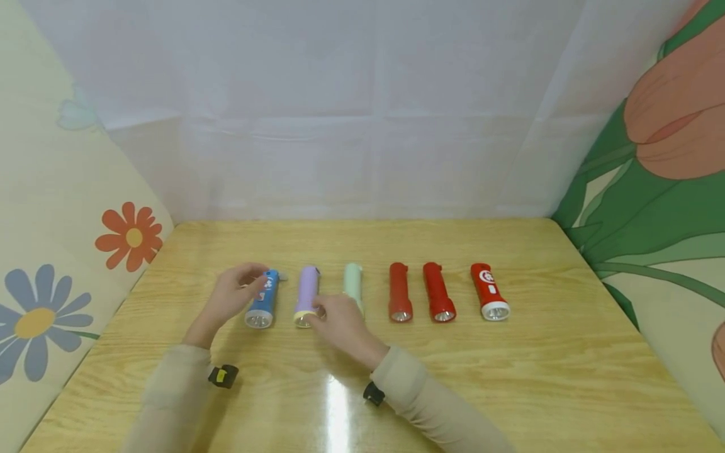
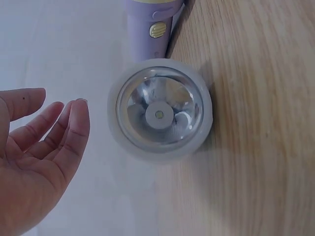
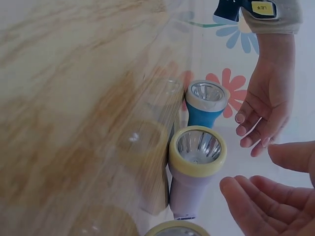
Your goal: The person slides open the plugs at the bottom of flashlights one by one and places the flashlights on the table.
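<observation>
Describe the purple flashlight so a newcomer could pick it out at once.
On the wooden table, look along the row from the left in the head view. The purple flashlight is second, between the blue flashlight and the pale green flashlight. Its purple body behind a yellow rim sets it apart.

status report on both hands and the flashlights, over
Left hand empty, by the blue-and-white flashlight. Right hand empty, by the purple-and-yellow flashlight. Both lying on the wood-grain table. No obstruction visible at either.
</observation>
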Demonstrator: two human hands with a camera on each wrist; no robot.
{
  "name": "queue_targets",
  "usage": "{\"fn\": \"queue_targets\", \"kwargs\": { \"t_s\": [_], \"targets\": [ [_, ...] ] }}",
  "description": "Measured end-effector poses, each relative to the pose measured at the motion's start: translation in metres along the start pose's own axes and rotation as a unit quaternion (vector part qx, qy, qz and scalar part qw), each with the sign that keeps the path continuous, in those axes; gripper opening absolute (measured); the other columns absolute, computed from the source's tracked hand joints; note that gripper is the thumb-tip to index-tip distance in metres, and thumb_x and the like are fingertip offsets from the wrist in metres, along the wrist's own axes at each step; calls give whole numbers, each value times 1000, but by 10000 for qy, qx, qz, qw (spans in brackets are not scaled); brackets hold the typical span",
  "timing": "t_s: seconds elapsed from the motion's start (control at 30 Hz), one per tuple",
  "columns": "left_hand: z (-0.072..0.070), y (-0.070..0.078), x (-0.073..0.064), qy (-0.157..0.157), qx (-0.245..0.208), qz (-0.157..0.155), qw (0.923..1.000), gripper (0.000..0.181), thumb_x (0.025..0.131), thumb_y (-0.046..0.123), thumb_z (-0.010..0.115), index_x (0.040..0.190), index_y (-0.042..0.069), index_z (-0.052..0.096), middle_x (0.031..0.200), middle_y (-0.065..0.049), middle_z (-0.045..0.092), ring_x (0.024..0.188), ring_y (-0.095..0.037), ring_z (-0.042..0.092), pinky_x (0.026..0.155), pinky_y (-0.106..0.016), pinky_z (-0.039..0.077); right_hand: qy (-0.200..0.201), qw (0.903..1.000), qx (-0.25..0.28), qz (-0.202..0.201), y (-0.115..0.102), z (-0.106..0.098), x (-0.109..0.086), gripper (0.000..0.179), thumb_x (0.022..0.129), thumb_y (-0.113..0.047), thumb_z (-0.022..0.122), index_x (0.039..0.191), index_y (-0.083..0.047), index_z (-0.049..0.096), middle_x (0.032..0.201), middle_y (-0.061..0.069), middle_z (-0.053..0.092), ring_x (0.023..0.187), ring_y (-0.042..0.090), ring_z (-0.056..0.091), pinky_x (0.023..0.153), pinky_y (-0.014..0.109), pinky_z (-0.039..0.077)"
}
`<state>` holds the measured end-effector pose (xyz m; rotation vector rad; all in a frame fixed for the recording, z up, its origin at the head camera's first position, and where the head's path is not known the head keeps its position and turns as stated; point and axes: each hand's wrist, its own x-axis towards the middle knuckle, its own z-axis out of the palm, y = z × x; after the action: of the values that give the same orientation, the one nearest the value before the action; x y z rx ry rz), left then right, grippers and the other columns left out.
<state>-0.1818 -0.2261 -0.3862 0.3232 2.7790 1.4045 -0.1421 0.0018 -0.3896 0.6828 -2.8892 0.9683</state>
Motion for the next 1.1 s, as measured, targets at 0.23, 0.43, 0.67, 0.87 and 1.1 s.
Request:
{"fn": "queue_targets", "kwargs": {
  "t_s": [0.23, 0.43, 0.67, 0.87, 1.1],
  "targets": [
    [6, -1, 6, -117, -70, 263, 9996, 30, 92, 11, 52, 116, -8, 52, 100, -23, 58, 77, -31, 60, 63, -33, 53, -73, 9996, 234, 155, 6, -1, 1, 20, 84, -23, 64, 91, -5, 66, 71, 0, 62, 57, 6, 51, 50, 16, 42],
    [15, -3, 14, -129, 42, 440, 9989, 29, 91, 5, 52, 116, -9, 51, 100, -22, 57, 80, -33, 60, 60, -27, 53, -138, 9981, 492, 342, 6, 0, 2, 21, 84, -23, 64, 71, -7, 59, 53, -5, 50, 42, 4, 40, 36, 16, 34],
    [25, -6, 25, -259, 103, 371, 9989, 33, 89, 6, 55, 117, -9, 51, 99, -23, 60, 76, -31, 61, 61, -30, 53, -304, 9940, 654, 821, 2, 6, 4, 32, 82, -28, 67, 62, -9, 50, 49, -5, 43, 39, 5, 35, 34, 15, 29],
    [27, -9, 33, -632, -51, 261, 9976, 38, 90, 7, 54, 122, -12, 45, 101, -28, 58, 72, -30, 62, 62, -33, 53, -414, 9935, 602, 870, 2, 13, 7, 29, 82, -30, 66, 67, -8, 54, 51, -4, 46, 40, 6, 38, 35, 17, 31],
    [33, -9, 42, -868, -102, 83, 9961, 41, 90, 6, 53, 125, -12, 41, 102, -31, 58, 69, -28, 62, 64, -35, 53, -271, 9982, 279, 459, 2, 17, 10, 30, 85, -28, 62, 64, -9, 54, 50, -4, 46, 41, 7, 41, 37, 19, 35]
  ]
}}
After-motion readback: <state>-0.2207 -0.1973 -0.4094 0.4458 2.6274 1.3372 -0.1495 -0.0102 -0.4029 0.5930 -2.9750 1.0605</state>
